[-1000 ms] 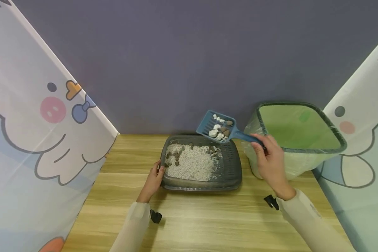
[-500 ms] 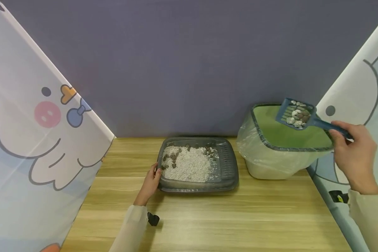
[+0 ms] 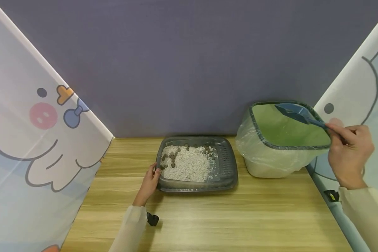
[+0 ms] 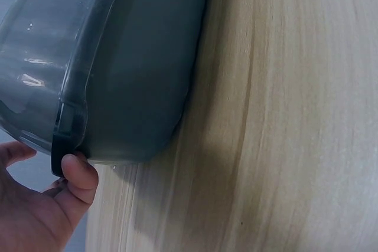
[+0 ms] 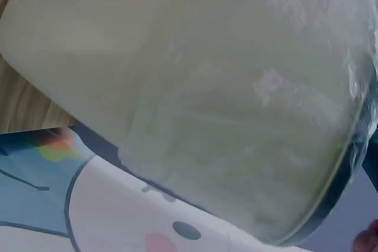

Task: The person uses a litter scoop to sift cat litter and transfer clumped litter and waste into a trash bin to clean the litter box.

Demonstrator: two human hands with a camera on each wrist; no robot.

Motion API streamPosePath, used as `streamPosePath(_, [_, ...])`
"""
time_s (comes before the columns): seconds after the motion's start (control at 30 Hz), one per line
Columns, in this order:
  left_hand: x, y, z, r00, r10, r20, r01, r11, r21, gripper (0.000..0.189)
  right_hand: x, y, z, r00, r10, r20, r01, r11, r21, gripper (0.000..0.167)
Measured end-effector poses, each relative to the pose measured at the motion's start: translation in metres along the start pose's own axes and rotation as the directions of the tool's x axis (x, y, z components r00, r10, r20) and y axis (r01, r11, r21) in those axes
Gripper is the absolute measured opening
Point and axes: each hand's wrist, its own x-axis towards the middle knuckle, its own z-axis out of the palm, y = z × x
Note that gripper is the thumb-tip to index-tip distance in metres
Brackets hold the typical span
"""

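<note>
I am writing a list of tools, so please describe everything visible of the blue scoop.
The scoop is blue and looks like plastic, with a broad head and a slim handle. The right hand grips the handle's end. The head is tilted over the open bin; whether it touches the rim is unclear.

The left hand (image 3: 149, 182) lay stretched forward, its thumb and fingers bent in a grip, the left wrist (image 3: 140, 200) bare beyond a pale left sleeve (image 3: 130, 227). The right hand (image 3: 350, 154) was held higher and well out to the right, fingers curled tight in a grip, the right sleeve (image 3: 366, 213) slanting in from the lower right. Both hands stood well apart, each arm angled forward and inward
</note>
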Motion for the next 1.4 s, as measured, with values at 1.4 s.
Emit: streamPosePath(1.4, [0.002, 0.007, 0.004, 0.999, -0.05, -0.02, 0.05, 0.999, -0.011, 0.049, -0.161, -0.142, 0.186, 0.347, 0.081, 0.935, -0.252, 0.968, 0.01, 0.027])
